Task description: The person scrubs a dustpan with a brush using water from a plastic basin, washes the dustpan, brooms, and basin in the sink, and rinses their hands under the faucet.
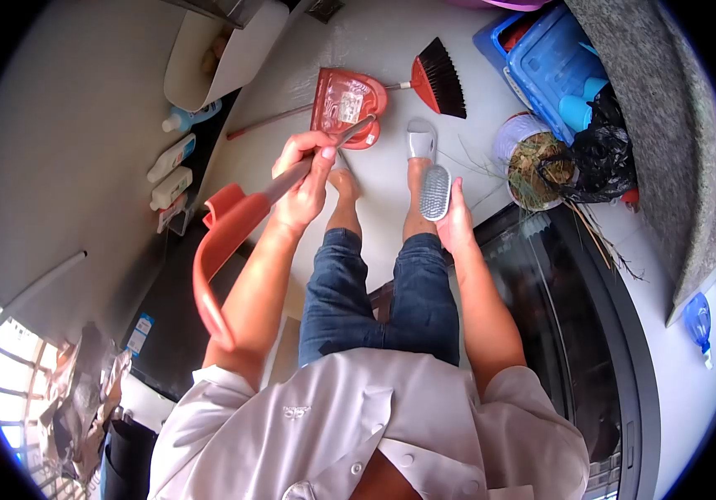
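Gripping a red-ended pole (283, 184) in the left fingers (298, 145), a gray oval object (435, 193) in the right fingers (458, 196). A bucket (504, 142) holds grass (534, 169); a blue bin (492, 42), something red (518, 33).

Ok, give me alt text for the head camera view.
A person's left hand grips a red tool with a curved end, while the right hand holds a grey oval piece with a dotted face. Beyond them, a red dustpan and black-bristled broom rest on the pale floor.

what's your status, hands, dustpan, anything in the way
Left hand gripping red-ended pole; right hand holding grey bumpy oval. Red dustpan ahead, below the hands. Broom lying close beside it, possibly in the way.
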Demonstrator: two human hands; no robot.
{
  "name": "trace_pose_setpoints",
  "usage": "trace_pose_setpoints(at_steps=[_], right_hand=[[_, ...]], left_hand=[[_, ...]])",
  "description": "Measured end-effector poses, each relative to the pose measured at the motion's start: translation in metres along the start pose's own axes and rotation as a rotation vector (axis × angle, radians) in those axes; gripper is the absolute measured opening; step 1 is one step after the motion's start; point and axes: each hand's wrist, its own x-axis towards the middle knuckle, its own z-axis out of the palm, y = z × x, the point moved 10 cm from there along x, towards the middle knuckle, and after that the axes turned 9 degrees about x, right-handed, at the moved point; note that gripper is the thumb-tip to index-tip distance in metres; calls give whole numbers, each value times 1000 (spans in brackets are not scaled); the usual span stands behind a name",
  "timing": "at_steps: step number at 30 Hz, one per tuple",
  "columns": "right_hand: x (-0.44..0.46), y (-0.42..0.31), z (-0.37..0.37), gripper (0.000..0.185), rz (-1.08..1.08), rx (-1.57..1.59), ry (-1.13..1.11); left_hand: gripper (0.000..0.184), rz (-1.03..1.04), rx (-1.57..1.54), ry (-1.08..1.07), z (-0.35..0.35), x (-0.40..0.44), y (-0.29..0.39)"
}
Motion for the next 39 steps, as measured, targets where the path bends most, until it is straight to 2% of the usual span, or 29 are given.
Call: trace_pose_setpoints(at_steps=[1, 2, 3, 4, 5, 6, 7, 9, 10, 11, 13, 16, 17, 19, 20, 23, 25, 26, 29, 30, 33, 35, 37, 39], right_hand=[[9, -5, -3, 68, -48, 22, 2], [9, -21, 10, 60, -143, 38, 37], [18, -27, 13, 56, -205, -64, 55], [31, -33, 15, 53, -264, -168, 74], [49, -39, 15, 49, -323, -272, 90], [73, -39, 12, 41, -335, -222, 92], [96, -42, 5, 44, -367, -348, 152], [148, -38, -10, 53, -413, -601, 268], [154, -48, 2, 55, -618, -892, 367], [170, -38, 3, 54, -670, -902, 393], [199, -18, 10, 53, -783, -911, 437], [205, -12, 66, 51, -921, -1161, 395], [218, -6, 74, 53, -980, -1200, 315], [248, 3, 91, 56, -1103, -1276, 150], [265, 12, 94, 56, -1086, -1393, 56], [314, -8, 102, 54, -1067, -1597, -6], [317, -51, 117, 47, -1332, -1452, 82], [308, -53, 120, 48, -1376, -1421, 89], [282, 18, 89, 48, -1182, -1432, 183], [275, 47, 91, 48, -1121, -1475, 22], [300, 11, 93, 48, -1147, -1489, 173], [302, -3, 101, 47, -1186, -1447, 305], [290, 39, 84, 52, -957, -1369, 446], [282, 84, 82, 59, -948, -1451, 309]], left_hand=[[14, -30, -41, -7, -1, 5, -1], [19, -58, -84, -14, -1, 9, -6], [23, -89, -127, -21, 1, 13, -18], [37, -20, -88, -13, -2, 14, -34], [41, -78, -50, 47, -8, 12, -52], [39, -9, -152, 96, -11, 15, -62], [38, 56, -255, 143, -13, 15, -73], [46, 74, -226, 94, -7, 30, -59], [47, 72, -269, 140, -11, 34, -61], [47, 65, -308, 186, -14, 36, -65], [47, 136, -370, 122, -6, 43, -53], [47, 97, -220, 58, 16, 43, -56], [46, 103, -205, -15, 25, 44, -54], [45, 151, -183, 80, 22, 41, -57], [48, 140, -225, 154, 14, 43, -59], [47, 166, -179, 102, 19, 37, -58], [39, 134, -220, 157, 18, 38, -63], [36, 82, -247, 170, 19, 42, -63], [36, 58, -251, 171, 23, 45, -60], [37, 49, -267, 164, 23, 44, -60], [37, 124, -254, 158, 17, 39, -63], [43, 152, -229, 229, 8, 36, -64], [41, 126, -164, 170, 10, 36, -63], [40, 87, -147, 96, 14, 35, -62]])
